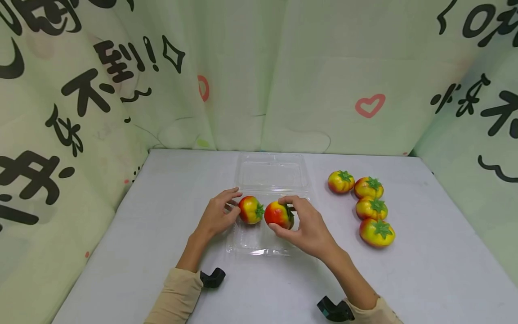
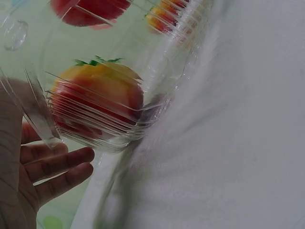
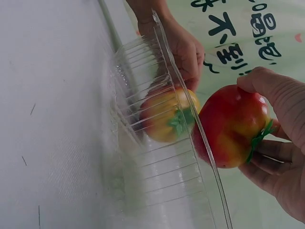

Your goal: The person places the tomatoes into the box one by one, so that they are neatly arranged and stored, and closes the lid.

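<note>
A clear plastic clamshell box (image 1: 259, 245) lies on the table with its lid (image 1: 271, 173) folded back. Inside its left part sits a red-yellow toy persimmon (image 1: 250, 210), green calyx turned to the right. My left hand (image 1: 218, 213) is at the box's left side beside that persimmon, and its fingers (image 2: 62, 167) look relaxed outside the clear wall. With thumb and fingers my right hand (image 1: 305, 227) grips a second toy persimmon (image 3: 233, 126), held at the box's rim height on the right. Whether the left fingertips touch the first fruit is unclear.
Several more toy persimmons (image 1: 372, 209) stand in a loose group on the table right of the box. A printed curtain (image 1: 315, 81) hangs behind the table and along both sides. Black wrist devices (image 1: 213, 278) are on both forearms.
</note>
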Motion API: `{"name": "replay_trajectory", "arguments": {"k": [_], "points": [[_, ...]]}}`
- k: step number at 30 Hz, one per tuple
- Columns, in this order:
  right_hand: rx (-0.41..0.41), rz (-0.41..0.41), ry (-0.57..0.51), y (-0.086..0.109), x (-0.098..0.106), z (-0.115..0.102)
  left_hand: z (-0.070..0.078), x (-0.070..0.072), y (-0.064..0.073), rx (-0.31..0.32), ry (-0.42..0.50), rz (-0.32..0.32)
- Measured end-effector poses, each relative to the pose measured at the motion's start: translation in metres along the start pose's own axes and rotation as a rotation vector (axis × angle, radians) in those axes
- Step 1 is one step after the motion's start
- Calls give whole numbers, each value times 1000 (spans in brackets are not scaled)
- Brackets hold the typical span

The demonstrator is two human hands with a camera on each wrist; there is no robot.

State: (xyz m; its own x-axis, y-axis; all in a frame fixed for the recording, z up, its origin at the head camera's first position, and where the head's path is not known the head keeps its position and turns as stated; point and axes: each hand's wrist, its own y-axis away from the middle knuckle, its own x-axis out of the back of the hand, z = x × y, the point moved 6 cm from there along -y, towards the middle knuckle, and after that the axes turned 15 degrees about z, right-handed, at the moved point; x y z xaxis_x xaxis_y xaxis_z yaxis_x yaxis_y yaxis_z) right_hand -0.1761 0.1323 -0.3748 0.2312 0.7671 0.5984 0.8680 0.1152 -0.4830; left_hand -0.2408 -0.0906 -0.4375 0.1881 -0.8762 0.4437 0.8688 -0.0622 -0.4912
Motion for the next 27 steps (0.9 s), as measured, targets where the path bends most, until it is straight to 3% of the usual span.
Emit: {"name": "replay_trajectory", "arguments": {"k": [10,27], "points": [[47,-11,-22,3,-12,-4,0,1,0,-10,-6,8],[4,-74,-50,11,-31,-8,1,2,1,-14,-25,3]]}}
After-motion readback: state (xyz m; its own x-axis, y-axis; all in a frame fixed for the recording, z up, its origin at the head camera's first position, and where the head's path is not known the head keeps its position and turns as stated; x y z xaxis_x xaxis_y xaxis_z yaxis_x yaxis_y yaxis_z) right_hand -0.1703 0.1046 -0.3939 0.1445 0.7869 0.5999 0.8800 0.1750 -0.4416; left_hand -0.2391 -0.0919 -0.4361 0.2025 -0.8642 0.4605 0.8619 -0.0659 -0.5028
